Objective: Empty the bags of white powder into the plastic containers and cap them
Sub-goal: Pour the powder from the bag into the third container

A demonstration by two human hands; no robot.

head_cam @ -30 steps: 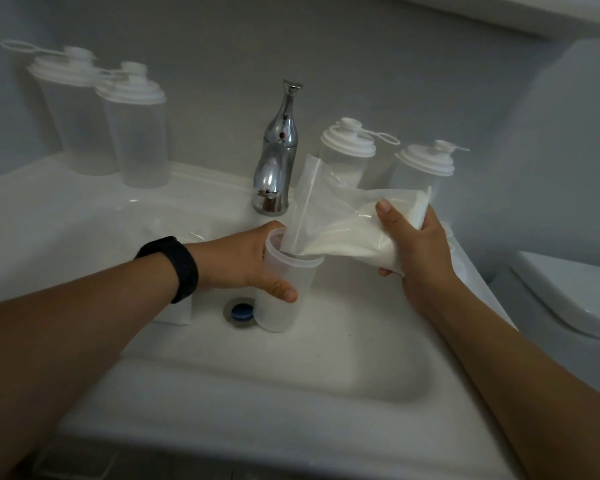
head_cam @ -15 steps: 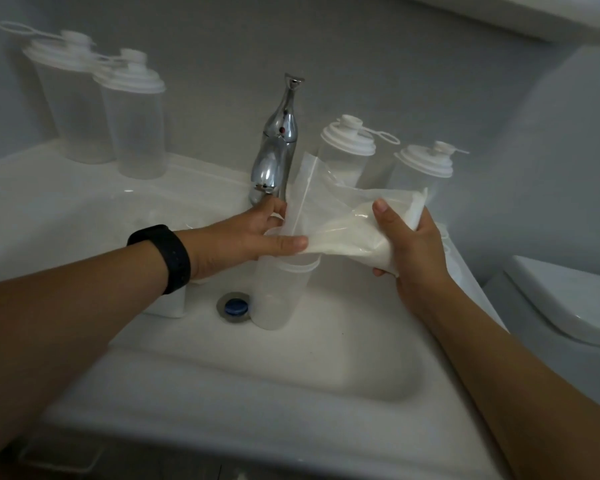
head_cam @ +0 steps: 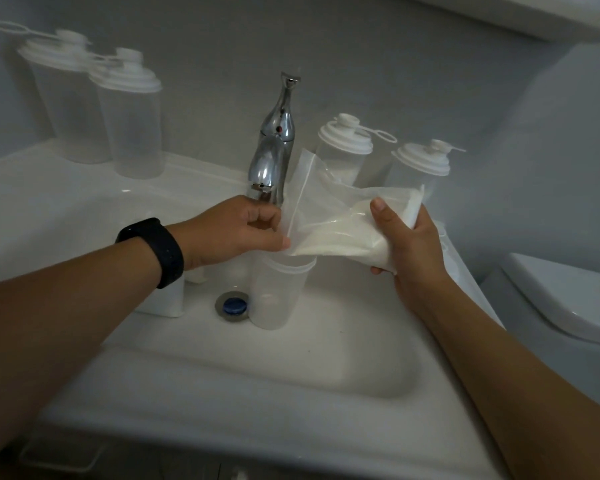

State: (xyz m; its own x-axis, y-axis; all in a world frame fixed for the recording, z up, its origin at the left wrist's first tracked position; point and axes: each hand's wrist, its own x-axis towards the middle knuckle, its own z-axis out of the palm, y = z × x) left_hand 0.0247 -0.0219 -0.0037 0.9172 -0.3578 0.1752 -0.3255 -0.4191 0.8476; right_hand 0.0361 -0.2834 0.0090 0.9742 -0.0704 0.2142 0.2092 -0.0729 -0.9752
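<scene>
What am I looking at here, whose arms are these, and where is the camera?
No machine: a person wears a camera on the head, looking down at their own arms over a white bathroom sink. The right hand grips a clear plastic bag of white powder; the left hand, above a black wristband, pinches the bag's open edge over an uncapped clear plastic container standing in the basin beside the drain. Four capped containers stand behind, two on each side of the chrome tap.

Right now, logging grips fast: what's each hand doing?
Left hand: pinches the mouth edge of the bag.
Right hand: grips the bag's full end, tilted over the open container.
</scene>
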